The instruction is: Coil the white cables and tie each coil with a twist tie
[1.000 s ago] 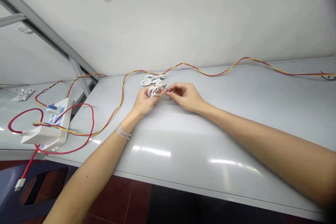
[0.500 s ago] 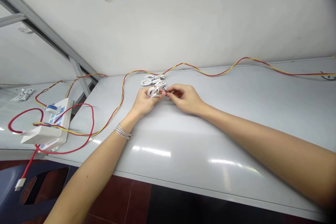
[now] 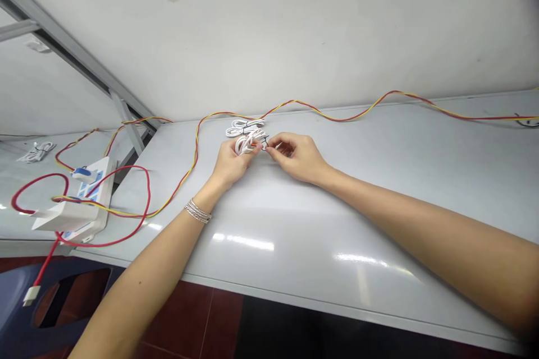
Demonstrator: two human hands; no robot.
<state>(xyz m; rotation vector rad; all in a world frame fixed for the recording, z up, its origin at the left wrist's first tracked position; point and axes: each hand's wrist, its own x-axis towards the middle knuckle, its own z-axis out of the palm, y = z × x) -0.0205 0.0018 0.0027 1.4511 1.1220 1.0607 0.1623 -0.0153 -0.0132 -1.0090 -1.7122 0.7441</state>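
Tabletop [image 3: 295,224] glossy, wall [image 3: 295,28] pale, left hand [image 3: 231,161], right hand [image 3: 301,158] pinching seemingly coiled cable [image 3: 248,143]

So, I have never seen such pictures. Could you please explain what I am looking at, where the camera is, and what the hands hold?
There is no machine: these are a person's two bare hands. The camera sits on the person's head and looks forward and down, so both arms reach in from below. The left hand holds a coiled white cable. The right hand pinches the same coil at its side, where a thin dark tie seems to show. Behind it, a second white coil lies on the grey table. A twisted red-and-yellow wire lies along the table's back edge, and at the left lies a white power strip with a red cable.
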